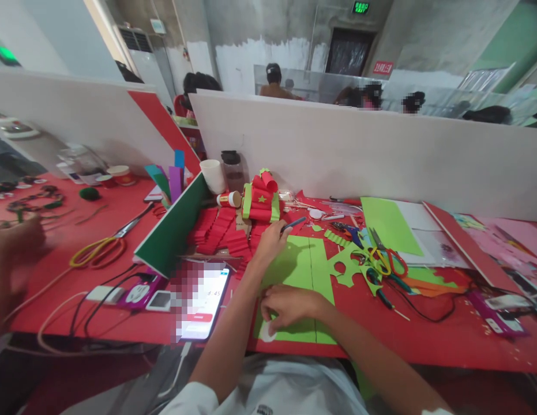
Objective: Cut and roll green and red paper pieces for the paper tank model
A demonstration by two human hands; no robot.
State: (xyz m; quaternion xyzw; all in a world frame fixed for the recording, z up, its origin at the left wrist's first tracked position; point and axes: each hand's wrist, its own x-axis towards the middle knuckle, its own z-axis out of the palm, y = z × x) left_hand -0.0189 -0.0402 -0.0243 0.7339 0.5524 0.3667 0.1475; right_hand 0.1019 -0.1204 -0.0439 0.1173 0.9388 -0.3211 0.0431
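Preparing to mark a light-green sheet [323, 288] on the red counter [363, 343] appears to be the step in hand. The left grip [271, 242] is closed around a dark pen [294, 223] near the sheet's far edge. The right grip [289, 306] is curled, fingers touching a white disc [268, 333] at the sheet's near left corner; whether it pinches or presses cannot be told. The next move would likely call for a steadied disc and the pen brought to it.

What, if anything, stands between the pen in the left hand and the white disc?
The right hand does: over the green sheet, it sits between the pen and the disc, right by the disc.
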